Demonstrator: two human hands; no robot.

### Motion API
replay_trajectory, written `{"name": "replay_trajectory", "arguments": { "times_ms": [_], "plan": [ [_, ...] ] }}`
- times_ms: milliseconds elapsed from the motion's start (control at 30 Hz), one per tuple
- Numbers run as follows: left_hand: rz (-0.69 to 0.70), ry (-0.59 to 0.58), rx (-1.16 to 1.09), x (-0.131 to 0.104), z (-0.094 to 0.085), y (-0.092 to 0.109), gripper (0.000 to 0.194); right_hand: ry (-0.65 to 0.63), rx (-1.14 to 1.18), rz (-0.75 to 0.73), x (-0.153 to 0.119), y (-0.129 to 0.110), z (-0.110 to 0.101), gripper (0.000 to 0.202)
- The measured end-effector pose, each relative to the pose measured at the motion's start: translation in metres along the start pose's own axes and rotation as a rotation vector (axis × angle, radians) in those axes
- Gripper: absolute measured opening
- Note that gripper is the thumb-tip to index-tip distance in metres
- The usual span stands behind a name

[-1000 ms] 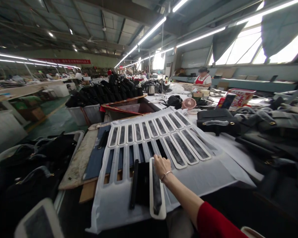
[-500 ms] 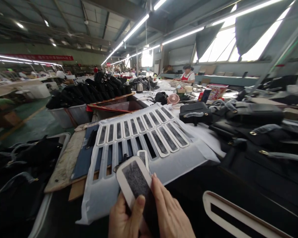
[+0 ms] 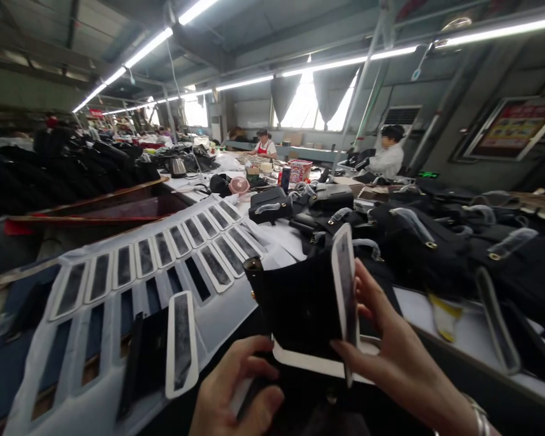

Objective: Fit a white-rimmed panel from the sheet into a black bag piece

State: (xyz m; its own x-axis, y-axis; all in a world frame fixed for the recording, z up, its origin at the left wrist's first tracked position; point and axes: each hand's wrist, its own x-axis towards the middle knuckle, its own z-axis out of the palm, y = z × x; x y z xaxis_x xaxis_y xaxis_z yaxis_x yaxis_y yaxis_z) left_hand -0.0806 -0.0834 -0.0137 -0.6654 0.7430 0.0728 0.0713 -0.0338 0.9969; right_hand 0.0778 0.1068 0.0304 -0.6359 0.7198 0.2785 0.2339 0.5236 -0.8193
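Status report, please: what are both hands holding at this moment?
Left hand grips the black bag from below. Right hand holds a white-edged strip upright against it. Another strip lies loose on the white sheet.

— What carries all the things here?

— A long table (image 3: 463, 330) with a white top. On its left part lies a white sheet (image 3: 227, 306) with rows of long slots, and white-framed dark strips (image 3: 215, 265) sit in many slots.

— And on the right?

— Many black bags (image 3: 418, 254) lie there close together. Far behind them stand a small pink fan (image 3: 239, 185) and a kettle (image 3: 177, 166).
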Motion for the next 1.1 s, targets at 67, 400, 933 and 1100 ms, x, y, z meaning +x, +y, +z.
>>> {"name": "replay_trajectory", "arguments": {
  "times_ms": [67,400,933,1100],
  "plan": [
    [-0.068,0.042,0.011,0.003,0.004,-0.019,0.044,0.037,-0.054,-0.015,0.002,0.016,-0.015,0.112],
    [-0.205,0.169,-0.064,0.021,0.029,-0.094,0.056,-0.049,-0.2,0.011,0.001,0.063,-0.032,0.097],
    [0.0,0.006,0.09,0.043,0.054,-0.083,0.053,-0.131,-0.448,-0.093,0.004,0.074,-0.058,0.093],
    [0.015,-0.169,-0.103,0.053,0.067,-0.062,0.071,-0.146,-0.424,-0.071,0.006,0.073,-0.059,0.094]
  ]
}}
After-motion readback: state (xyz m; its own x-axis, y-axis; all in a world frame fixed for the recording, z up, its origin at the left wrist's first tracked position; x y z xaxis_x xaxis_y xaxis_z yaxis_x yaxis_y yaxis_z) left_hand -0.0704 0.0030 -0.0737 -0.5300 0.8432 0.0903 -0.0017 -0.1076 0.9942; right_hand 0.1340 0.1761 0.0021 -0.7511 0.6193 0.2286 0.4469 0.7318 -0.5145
